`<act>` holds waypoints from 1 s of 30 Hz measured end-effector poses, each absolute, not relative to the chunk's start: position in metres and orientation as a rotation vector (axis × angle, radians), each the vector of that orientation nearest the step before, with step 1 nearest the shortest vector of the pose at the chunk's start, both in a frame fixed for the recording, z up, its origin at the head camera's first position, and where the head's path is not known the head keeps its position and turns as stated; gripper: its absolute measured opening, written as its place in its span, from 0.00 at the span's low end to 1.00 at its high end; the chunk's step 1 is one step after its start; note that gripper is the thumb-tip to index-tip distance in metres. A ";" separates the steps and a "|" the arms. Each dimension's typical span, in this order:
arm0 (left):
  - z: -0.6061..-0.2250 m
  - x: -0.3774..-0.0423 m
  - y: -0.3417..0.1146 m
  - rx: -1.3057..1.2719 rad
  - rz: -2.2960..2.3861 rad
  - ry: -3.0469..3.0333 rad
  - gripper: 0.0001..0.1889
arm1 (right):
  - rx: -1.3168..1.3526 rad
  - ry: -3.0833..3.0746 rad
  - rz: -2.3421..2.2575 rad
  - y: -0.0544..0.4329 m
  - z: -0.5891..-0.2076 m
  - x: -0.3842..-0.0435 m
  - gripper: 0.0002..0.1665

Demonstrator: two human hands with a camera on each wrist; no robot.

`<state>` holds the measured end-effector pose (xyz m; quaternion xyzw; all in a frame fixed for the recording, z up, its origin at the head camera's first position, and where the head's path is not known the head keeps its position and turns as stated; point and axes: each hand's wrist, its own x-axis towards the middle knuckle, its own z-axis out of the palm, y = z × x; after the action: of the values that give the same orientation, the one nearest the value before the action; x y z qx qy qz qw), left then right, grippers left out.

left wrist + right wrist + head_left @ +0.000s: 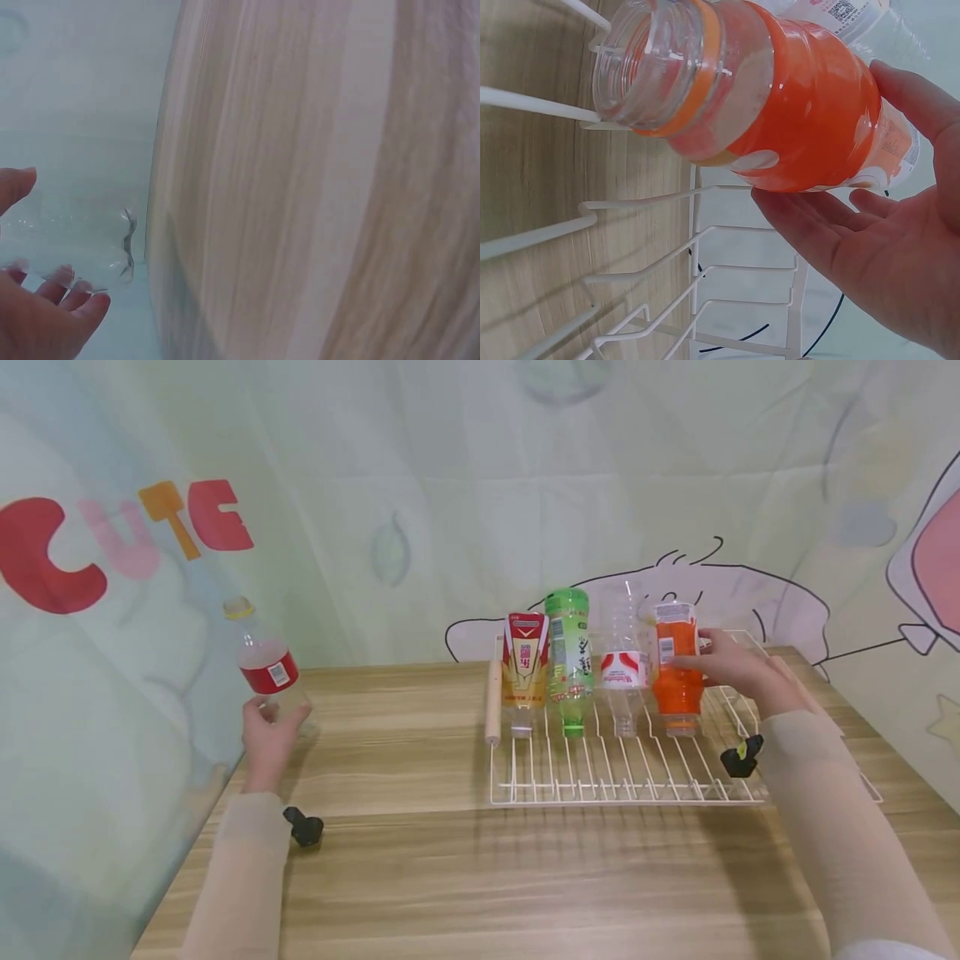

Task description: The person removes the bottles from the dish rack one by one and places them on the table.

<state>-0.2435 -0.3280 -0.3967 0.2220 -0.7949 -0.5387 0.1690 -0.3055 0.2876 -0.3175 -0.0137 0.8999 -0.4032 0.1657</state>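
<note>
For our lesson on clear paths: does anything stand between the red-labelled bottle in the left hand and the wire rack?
Nothing visible does: only tabletop lies between the red-labelled bottle and the wire rack. A wooden bar edges the rack's left side; just past it, a red-and-gold bottle sits neck down.

Diffuse light, soft shadows; slight haze
</note>
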 end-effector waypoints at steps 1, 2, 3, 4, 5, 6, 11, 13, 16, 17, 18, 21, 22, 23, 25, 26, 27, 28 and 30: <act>-0.397 -0.243 -0.327 0.630 -1.535 -2.263 0.42 | -0.044 2.563 -1.151 0.287 -0.318 -0.305 0.63; -0.397 -0.243 -0.327 0.630 -1.536 -2.265 0.42 | -0.047 2.563 -1.154 0.287 -0.318 -0.306 0.63; -0.397 -0.243 -0.326 0.631 -1.541 -2.264 0.42 | -0.049 2.564 -1.156 0.287 -0.319 -0.306 0.62; -0.397 -0.243 -0.326 0.631 -1.545 -2.263 0.42 | -0.055 2.563 -1.157 0.287 -0.319 -0.306 0.62; -0.397 -0.242 -0.326 0.633 -1.549 -2.265 0.42 | -0.059 2.563 -1.159 0.287 -0.319 -0.306 0.61; -0.397 -0.242 -0.325 0.637 -1.552 -2.266 0.42 | -0.071 2.561 -1.160 0.287 -0.319 -0.306 0.61; -0.398 -0.240 -0.324 0.646 -1.560 -2.278 0.42 | -0.122 2.555 -1.161 0.288 -0.322 -0.307 0.59; -0.398 -0.239 -0.324 0.646 -1.562 -2.282 0.43 | -0.135 2.552 -1.164 0.288 -0.323 -0.307 0.58; -0.399 -0.238 -0.325 0.649 -1.559 -2.287 0.43 | -0.160 2.539 -1.181 0.289 -0.324 -0.306 0.56; -0.400 -0.238 -0.325 0.652 -1.562 -2.286 0.44 | -0.164 2.535 -1.188 0.288 -0.325 -0.306 0.55; -0.400 -0.238 -0.326 0.654 -1.560 -2.284 0.44 | -0.169 2.531 -1.192 0.288 -0.325 -0.306 0.55; -0.403 -0.239 -0.328 0.660 -1.554 -2.277 0.44 | -0.173 2.526 -1.192 0.288 -0.325 -0.304 0.55; -0.404 -0.239 -0.329 0.664 -1.550 -2.274 0.44 | -0.174 2.523 -1.195 0.287 -0.325 -0.303 0.55; -0.404 -0.239 -0.329 0.664 -1.547 -2.272 0.44 | -0.176 2.521 -1.195 0.287 -0.325 -0.303 0.55; -0.405 -0.239 -0.330 0.670 -1.537 -2.274 0.44 | -0.175 2.517 -1.194 0.287 -0.325 -0.302 0.55; -0.405 -0.239 -0.331 0.674 -1.533 -2.277 0.44 | -0.175 2.514 -1.194 0.287 -0.325 -0.302 0.55; -0.405 -0.239 -0.331 0.676 -1.526 -2.281 0.44 | -0.177 2.511 -1.194 0.288 -0.325 -0.303 0.55; -0.405 -0.239 -0.331 0.678 -1.523 -2.285 0.44 | -0.177 2.508 -1.194 0.288 -0.325 -0.303 0.56; -0.405 -0.239 -0.331 0.680 -1.518 -2.294 0.44 | -0.173 2.504 -1.192 0.289 -0.326 -0.303 0.57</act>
<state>-0.2388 -0.3312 -0.4051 0.2372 -0.7999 -0.5294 0.1535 -0.3029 0.2886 -0.3262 -0.0612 0.8864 -0.4220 0.1803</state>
